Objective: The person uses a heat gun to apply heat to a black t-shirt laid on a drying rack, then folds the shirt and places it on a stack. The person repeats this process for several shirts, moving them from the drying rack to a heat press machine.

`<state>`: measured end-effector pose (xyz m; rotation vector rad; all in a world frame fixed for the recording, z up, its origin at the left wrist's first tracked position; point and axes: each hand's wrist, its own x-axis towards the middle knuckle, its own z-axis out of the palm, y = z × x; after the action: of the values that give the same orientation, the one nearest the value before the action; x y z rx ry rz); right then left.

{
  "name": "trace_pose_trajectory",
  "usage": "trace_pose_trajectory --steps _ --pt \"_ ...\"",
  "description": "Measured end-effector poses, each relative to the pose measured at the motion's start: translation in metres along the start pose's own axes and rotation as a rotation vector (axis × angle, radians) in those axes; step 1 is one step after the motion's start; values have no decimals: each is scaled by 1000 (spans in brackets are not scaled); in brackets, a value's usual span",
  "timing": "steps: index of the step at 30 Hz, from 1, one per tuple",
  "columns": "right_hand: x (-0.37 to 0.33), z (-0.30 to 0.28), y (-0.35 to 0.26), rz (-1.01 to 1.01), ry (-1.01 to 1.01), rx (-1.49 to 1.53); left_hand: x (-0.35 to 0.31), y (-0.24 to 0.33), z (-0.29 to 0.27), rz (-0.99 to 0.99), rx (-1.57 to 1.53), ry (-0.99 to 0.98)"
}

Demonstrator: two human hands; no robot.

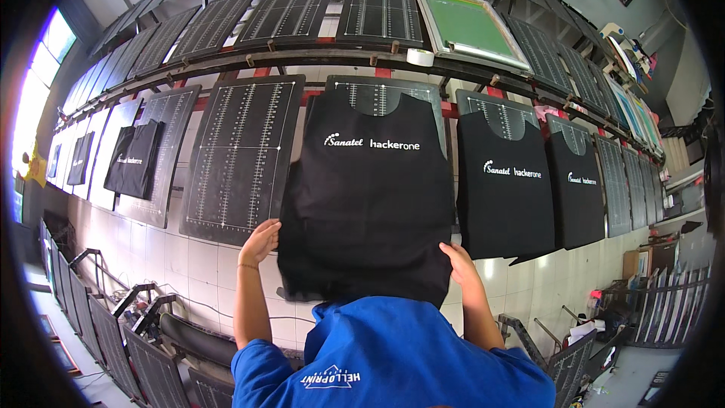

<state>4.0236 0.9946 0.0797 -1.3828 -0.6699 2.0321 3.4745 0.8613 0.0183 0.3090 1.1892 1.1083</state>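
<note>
A black T-shirt [366, 211] with white print across the chest lies over a dark printing board [411, 89] right in front of me. The board's gridded top shows through the curved neckline. At the shirt's left edge, my left hand [260, 242] is closed on the fabric, thumb and fingers pinching it low down. My right hand [458, 262] pinches the right edge at a similar height. The shirt's lower part hangs toward my body, and its hem is partly hidden by my blue shirt [393, 347].
To the right, two more printed black shirts [506, 211] cover boards. A bare gridded board [238, 151] stands just left, with a folded black shirt [134, 159] beyond it. Behind runs a rail with a tape roll [420, 57] and a green framed screen [472, 26].
</note>
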Motion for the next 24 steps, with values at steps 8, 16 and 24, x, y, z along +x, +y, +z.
trace_pose_trajectory --steps 8,16,24 --pt "55 -19 2 -83 279 -237 73 4 72 176 804 304" --pt "71 29 -56 -41 126 -114 99 7 64 100 666 599" --pt "41 24 -86 -73 -26 117 5 84 101 239 83 217"
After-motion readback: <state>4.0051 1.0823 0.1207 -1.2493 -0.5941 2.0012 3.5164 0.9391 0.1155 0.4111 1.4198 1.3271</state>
